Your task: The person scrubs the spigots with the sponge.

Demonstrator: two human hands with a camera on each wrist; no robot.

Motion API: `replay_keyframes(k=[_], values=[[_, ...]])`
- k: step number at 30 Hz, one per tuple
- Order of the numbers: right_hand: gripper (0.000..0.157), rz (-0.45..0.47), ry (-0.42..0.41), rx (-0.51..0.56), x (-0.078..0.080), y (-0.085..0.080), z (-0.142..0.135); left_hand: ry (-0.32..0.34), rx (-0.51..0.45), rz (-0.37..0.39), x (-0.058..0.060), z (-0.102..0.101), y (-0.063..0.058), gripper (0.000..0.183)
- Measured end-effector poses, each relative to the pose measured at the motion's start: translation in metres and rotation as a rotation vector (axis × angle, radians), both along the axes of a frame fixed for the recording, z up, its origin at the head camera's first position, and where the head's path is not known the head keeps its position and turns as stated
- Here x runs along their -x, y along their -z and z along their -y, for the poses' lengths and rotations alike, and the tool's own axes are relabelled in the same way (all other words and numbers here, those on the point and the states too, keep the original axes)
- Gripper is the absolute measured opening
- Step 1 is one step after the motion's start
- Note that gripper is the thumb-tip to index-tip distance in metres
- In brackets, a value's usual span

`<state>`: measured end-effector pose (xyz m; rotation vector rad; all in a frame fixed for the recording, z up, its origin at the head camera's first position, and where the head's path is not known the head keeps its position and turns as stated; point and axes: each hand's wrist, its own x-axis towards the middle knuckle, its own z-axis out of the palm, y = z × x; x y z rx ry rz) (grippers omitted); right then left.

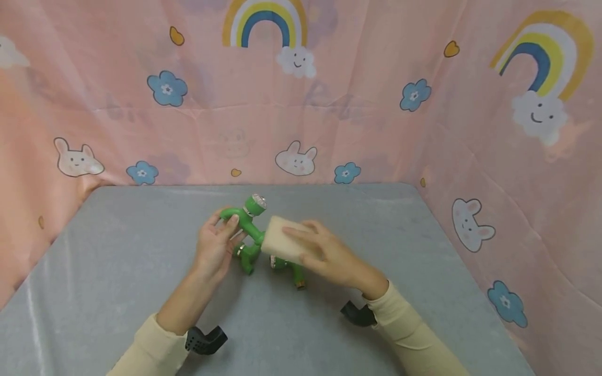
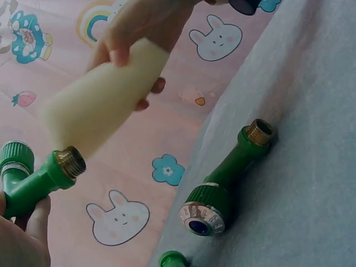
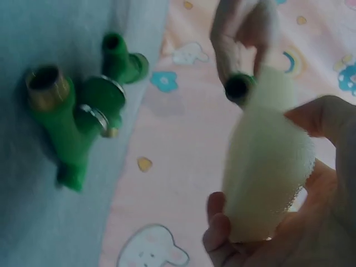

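Sponge [image 1: 289, 242] sits pinched between thumb and fingers of the right hand [image 1: 336, 257], near the threaded end of a green tap [image 1: 248, 223] that the left hand [image 1: 212, 246] grips. Below both grips, a second tap [image 1: 250, 256] and a third tap [image 1: 297, 272] lie on the grey cloth [image 1: 385, 230].

- Cream rectangular foam block [image 2: 103, 105]: blurred beyond the fingers of the right hand [image 1: 336, 256], partly hidden beneath them.
- Green branched valve with brass-coloured thread [image 1: 249, 227]: threaded end, past the left hand's [image 1: 212, 248] fingers, hidden (head view) behind the block.
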<state>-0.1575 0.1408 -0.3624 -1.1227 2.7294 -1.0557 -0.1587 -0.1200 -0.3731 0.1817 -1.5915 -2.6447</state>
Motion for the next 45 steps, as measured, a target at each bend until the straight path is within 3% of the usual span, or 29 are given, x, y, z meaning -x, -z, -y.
replay_keyframes(k=[6,11,14,20,23,27,31,36,41,45], values=[[0.055,0.047,0.025,0.012,0.003,-0.008,-0.016,-0.023,0.039,0.036,0.002,0.004,-0.002,0.013],[0.056,0.023,0.051,0.150,0.004,-0.014,-0.021,0.026,0.310,0.028,0.002,-0.001,0.001,0.036],[0.056,-0.064,0.051,0.214,0.003,-0.013,-0.018,0.095,0.476,-0.033,-0.002,-0.006,0.005,0.032],[0.057,-0.148,0.045,0.237,0.002,-0.007,-0.003,0.217,0.634,-0.192,-0.009,-0.015,0.012,0.024],[0.055,-0.142,0.049,0.209,0.003,-0.003,0.002,0.262,0.664,-0.244,-0.010,-0.017,0.014,0.029],[0.054,-0.098,0.075,0.150,0.003,-0.001,0.004,0.301,0.631,-0.276,-0.011,-0.017,0.012,0.032],[0.054,-0.071,0.117,0.083,0.006,-0.002,-0.001,0.326,0.605,-0.292,-0.010,-0.011,0.009,0.034],[0.054,-0.076,0.174,0.060,0.009,-0.006,-0.009,0.370,0.666,-0.276,-0.009,-0.006,0.006,0.049],[0.055,-0.167,0.160,0.156,0.008,-0.008,-0.009,0.348,0.787,-0.257,-0.009,-0.007,0.006,0.046],[0.055,-0.309,0.093,0.133,0.005,-0.005,-0.001,0.294,0.888,-0.285,-0.011,-0.011,0.005,0.035]])
